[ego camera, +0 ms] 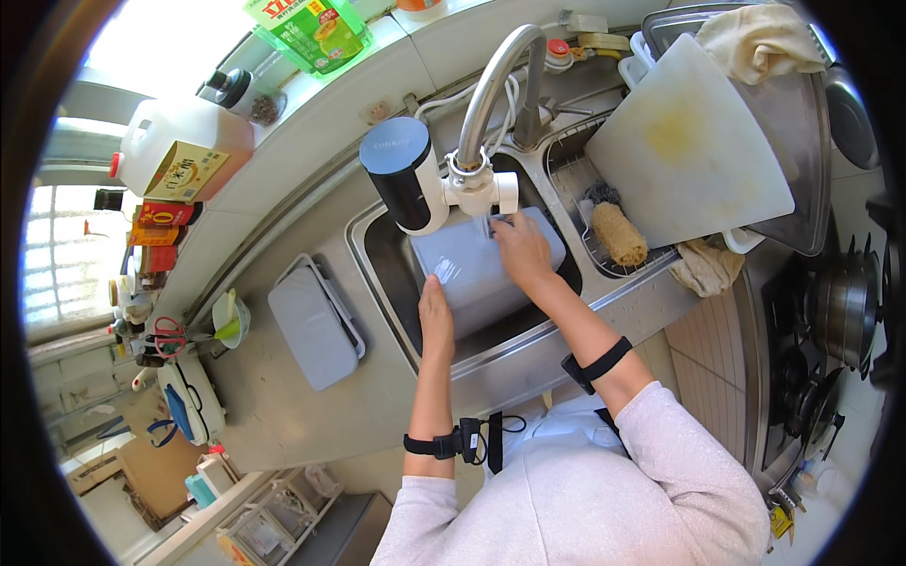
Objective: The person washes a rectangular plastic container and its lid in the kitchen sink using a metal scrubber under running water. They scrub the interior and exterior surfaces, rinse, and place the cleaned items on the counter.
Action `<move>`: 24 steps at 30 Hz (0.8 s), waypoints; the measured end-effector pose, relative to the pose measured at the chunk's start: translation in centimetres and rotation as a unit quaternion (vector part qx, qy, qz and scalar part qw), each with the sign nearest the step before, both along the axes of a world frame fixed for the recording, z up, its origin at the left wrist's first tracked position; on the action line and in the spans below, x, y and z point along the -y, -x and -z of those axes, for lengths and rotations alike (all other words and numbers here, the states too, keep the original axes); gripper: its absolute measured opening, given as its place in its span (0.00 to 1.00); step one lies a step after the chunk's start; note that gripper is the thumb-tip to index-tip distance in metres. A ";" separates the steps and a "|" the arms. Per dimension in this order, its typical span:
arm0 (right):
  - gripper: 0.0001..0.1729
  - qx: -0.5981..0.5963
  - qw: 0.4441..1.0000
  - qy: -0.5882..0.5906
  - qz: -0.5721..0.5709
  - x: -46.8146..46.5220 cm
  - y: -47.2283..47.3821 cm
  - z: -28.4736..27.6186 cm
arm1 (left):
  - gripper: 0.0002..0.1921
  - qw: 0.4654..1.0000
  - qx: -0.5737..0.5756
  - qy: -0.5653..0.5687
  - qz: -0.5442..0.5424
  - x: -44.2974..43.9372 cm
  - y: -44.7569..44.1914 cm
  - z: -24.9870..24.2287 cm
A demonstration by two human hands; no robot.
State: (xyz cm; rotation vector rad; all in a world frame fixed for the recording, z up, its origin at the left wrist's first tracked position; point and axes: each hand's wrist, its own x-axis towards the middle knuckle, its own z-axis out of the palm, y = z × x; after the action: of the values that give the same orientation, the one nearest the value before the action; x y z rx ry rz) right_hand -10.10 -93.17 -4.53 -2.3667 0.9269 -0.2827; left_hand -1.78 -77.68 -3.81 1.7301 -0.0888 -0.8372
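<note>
A grey plastic bin [474,283] lies tilted in the left basin of the steel sink, under water running from the faucet [488,92] with its filter attachment [400,173]. My left hand [436,318] grips the bin's near left edge, the thumb along its side. On the bin's upper right part rests my right hand [522,247], with a small dark thing at its fingertips, too hidden to name. A flat grey lid [311,325] lies on the steel counter to the left, over a paler frame.
The right basin holds a wire rack, a loofah [619,233] and a steel scrubber [601,192]. A white cutting board [690,141] leans over it. Cloths [708,267] lie at its edge. Bottles, including a vinegar jug [187,152], line the windowsill. A stove with pots [846,311] stands right.
</note>
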 end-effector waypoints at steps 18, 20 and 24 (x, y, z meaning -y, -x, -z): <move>0.10 0.094 0.995 0.002 -0.022 -6.3 0.7 -3.2 | 0.30 0.996 -0.062 0.020 -0.069 0.2 0.7 0.5; 0.11 0.107 0.994 -0.024 0.006 -5.1 1.5 -2.3 | 0.29 0.991 -0.086 0.037 -0.091 -0.1 0.5 0.6; 0.11 0.089 0.986 0.041 0.137 1.7 4.6 1.1 | 0.29 0.993 -0.052 0.003 -0.103 0.1 0.4 1.7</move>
State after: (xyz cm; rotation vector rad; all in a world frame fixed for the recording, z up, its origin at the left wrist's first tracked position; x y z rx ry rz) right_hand -14.72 -94.92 -5.63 -2.2397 1.1708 -0.6398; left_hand -2.15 -77.78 -5.55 1.6542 0.1546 -0.7704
